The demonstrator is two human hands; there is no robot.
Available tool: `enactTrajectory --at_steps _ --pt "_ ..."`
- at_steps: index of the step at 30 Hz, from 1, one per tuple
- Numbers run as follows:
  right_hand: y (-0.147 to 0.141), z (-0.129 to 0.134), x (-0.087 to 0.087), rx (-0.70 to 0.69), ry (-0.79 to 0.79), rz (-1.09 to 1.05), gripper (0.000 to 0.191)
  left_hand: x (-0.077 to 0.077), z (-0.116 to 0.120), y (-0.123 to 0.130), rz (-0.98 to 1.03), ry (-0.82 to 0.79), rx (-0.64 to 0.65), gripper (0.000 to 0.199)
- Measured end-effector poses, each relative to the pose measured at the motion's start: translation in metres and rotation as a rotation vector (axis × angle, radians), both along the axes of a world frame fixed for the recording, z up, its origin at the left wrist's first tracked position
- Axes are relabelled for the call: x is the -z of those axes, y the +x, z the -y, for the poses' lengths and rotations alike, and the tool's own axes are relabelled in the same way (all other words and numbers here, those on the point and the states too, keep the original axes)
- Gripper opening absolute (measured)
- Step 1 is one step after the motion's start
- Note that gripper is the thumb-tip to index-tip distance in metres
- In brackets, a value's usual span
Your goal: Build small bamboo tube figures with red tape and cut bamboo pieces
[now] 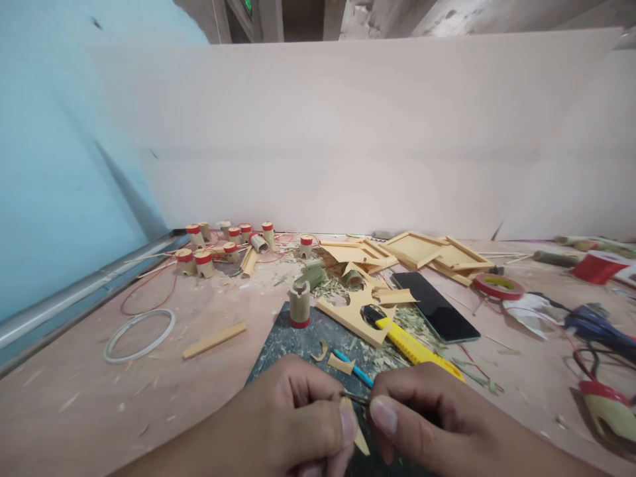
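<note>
My left hand (308,424) and my right hand (422,414) are close together at the bottom middle, both pinched closed. A thin dark metallic-looking piece (354,397) spans the gap between their fingertips; its ends are hidden. A pointed sliver of thin wood (362,440) shows below it, and whether a hand touches it I cannot tell. Just beyond lie a blue stick-like tool (354,368), a small wood scrap (340,364) and a yellow utility knife (415,344). An upright bamboo piece with a notched top and red band (299,306) stands on the dark board (278,344).
Several red-banded bamboo pieces (203,264) with red thread stand at back left. A white ring (140,336) and a wood strip (214,340) lie left. Cut thin wood (348,311), a phone (437,308), tape (498,287) and a red spool (599,266) lie right.
</note>
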State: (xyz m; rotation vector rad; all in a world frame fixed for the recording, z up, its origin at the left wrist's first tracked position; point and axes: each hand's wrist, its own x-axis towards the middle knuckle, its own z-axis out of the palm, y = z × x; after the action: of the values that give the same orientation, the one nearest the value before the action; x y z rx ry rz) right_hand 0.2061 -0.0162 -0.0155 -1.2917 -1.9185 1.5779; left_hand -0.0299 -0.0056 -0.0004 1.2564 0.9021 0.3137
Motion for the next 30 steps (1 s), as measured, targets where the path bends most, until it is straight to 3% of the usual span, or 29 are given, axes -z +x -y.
enactTrajectory --at_steps 14,20,22,26,30 --pt "-0.004 0.000 -0.001 -0.003 0.012 0.036 0.064 -0.001 0.001 0.002 -0.049 -0.023 -0.024 0.040" --pt "-0.007 -0.004 0.001 0.063 0.037 -0.116 0.064 0.004 0.005 0.004 -0.033 -0.002 -0.048 0.047" --pt "-0.008 -0.008 0.006 0.153 0.037 -0.138 0.065 0.008 0.004 0.006 -0.048 0.076 -0.082 0.046" --pt "-0.007 -0.015 0.014 0.312 0.052 -0.133 0.066 0.016 -0.002 0.005 -0.167 0.386 -0.135 0.042" --pt "-0.006 -0.016 0.017 0.330 0.069 -0.104 0.064 0.013 -0.013 -0.009 -0.418 0.461 0.035 0.035"
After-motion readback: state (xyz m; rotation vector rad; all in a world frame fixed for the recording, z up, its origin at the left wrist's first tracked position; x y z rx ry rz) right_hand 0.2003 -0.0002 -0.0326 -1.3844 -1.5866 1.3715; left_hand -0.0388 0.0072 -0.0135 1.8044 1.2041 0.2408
